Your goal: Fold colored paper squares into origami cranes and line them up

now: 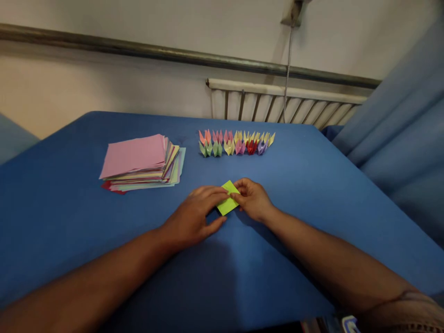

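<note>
A small folded square of lime-green paper (227, 206) is between my two hands, just above or on the blue surface. My right hand (255, 200) pinches its right corner between thumb and fingers. My left hand (194, 215) lies at its left side, fingertips touching the paper's upper left edge, with the thumb stretched out apart below. Beyond the hands stand two rows of folded paper cranes (240, 148) in pink, yellow, green, red and purple. Some of the green paper is hidden under my fingers.
A tall stack of coloured paper sheets (135, 157), pink on top, lies at the left on the blue table (69, 208). Behind the table are a wall rail (173, 54) and a white slatted frame (263, 88). A cord hangs there. A blue curtain (398, 101) is at the right.
</note>
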### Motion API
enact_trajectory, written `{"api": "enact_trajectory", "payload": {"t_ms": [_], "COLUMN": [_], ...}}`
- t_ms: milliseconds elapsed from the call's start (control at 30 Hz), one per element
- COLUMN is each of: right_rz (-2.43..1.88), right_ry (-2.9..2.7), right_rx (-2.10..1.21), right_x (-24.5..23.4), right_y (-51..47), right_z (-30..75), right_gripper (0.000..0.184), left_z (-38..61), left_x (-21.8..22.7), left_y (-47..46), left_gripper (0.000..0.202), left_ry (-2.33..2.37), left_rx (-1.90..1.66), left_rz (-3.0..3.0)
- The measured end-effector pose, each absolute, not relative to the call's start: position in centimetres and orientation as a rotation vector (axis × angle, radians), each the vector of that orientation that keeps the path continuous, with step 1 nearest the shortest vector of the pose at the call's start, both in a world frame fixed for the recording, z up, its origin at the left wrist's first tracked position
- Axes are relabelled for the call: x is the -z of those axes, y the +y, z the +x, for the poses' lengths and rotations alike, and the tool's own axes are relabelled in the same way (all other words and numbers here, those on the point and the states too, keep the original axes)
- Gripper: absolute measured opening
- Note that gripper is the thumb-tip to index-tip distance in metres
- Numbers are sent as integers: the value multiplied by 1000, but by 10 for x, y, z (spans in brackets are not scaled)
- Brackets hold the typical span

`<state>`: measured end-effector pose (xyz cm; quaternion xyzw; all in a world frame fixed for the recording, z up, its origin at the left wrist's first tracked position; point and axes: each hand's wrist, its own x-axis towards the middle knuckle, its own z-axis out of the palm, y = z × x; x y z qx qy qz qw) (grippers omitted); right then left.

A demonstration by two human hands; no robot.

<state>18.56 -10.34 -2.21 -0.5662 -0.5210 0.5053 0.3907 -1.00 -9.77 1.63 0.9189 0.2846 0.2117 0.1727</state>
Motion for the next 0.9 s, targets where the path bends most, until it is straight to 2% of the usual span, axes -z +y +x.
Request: {"api": "enact_trajectory", "payload": {"t_ms": [67,133,200,267,400,533,700,900], "right_rz": [-1542,-1588,-1518,-1359,-1085,-1130,-1196,-1289], "right_ry": [-1495,-1725,-1919,-2041,-2201,-2244,-2255,-2215], "right_rx": [-1120,-779,-537,-592,-711,-664,-633,-600], "right_x": [18,14,12,13,17,15,10,11], "right_y": [-105,-107,-109,-111,-117,-122,-124,-122], "right_z": [192,201,211,219,226,223,219,220], "right_gripper": [24,34,33,28,33,35,6,6], "left_z": [-9,-8,-8,-7,-4,-1,-4,-5], "left_x": [-11,-6,-4,-4,-7,-4,2,0], "left_y": [-97,-96,-94,-94,-94,-94,-91,-87], "left_gripper": [42,37,30,26,21,18,16,18], "left_ry": [720,726,746,752,774,784,823,968], "left_rx": [-425,-395,-409,-404,-394,-422,-423,-490], "left_rz": [2635,2648,2667,2694,2721,2703,2637,2493]}}
